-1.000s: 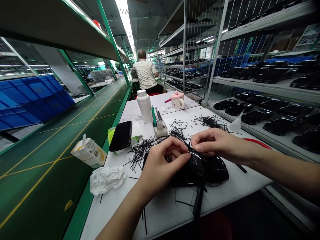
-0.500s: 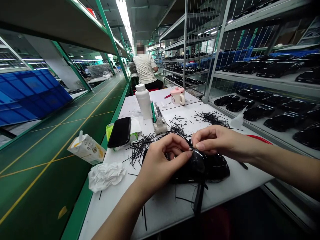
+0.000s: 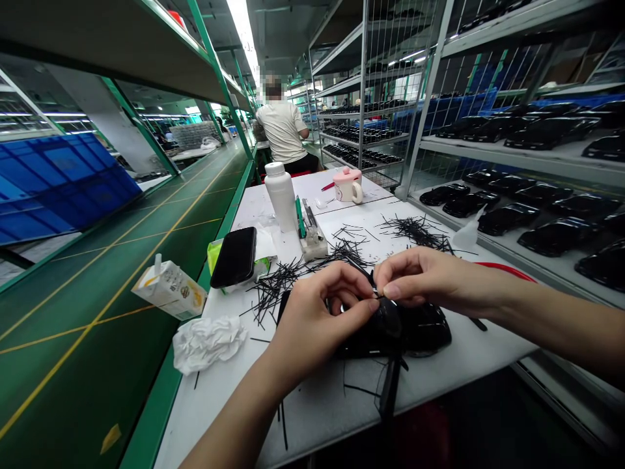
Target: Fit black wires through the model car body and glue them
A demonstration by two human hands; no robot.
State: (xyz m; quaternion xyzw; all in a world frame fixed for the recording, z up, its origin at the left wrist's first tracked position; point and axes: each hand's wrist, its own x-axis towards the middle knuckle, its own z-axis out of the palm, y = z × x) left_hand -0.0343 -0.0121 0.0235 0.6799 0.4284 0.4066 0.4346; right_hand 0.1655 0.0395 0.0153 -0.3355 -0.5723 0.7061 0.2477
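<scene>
A glossy black model car (image 3: 424, 329) rests on the white table (image 3: 439, 374) under both hands. My left hand (image 3: 329, 309) lies over its near left part, thumb and fingers pinched together above the roof. My right hand (image 3: 410, 273) comes in from the right, and its thumb and index finger pinch close to the left fingertips. Something small and dark shows between the fingertips, too small to make out. A black-handled tool (image 3: 389, 387) lies at the table's front edge by the car. Thin black strips (image 3: 278, 286) are scattered behind and left of the hands.
A phone (image 3: 235, 256), a drink carton (image 3: 170, 286), crumpled tissue (image 3: 208, 345), a white bottle (image 3: 281, 195) and a lidded mug (image 3: 348, 185) stand around. The green conveyor (image 3: 112, 293) runs along the left; racks of black model cars (image 3: 551, 234) line the right. A person (image 3: 283, 130) sits ahead.
My right fingertips have shifted slightly down, nearer the left ones. My left hand has barely moved. A yellow scrap on the conveyor has travelled toward me.
</scene>
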